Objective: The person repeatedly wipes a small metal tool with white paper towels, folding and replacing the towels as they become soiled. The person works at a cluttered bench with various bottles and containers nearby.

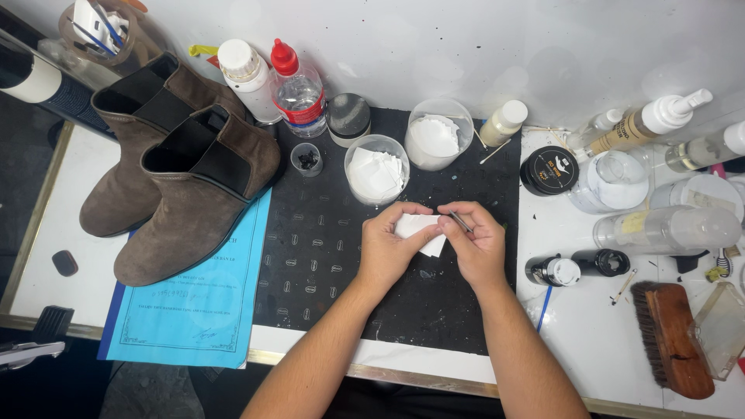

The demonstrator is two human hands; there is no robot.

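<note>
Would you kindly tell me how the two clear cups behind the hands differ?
The near cup sits closer to the left hand and right hand, while the far cup stands further back, to the right. The near cup looks smaller; the far cup looks wider. Both are clear, upright, on the black mat, and hold white pads.

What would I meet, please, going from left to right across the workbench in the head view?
Brown suede boots → blue paper sheet → left hand holding a white cloth → right hand with a thin metal tool → small dark bottles → wooden brush.
</note>
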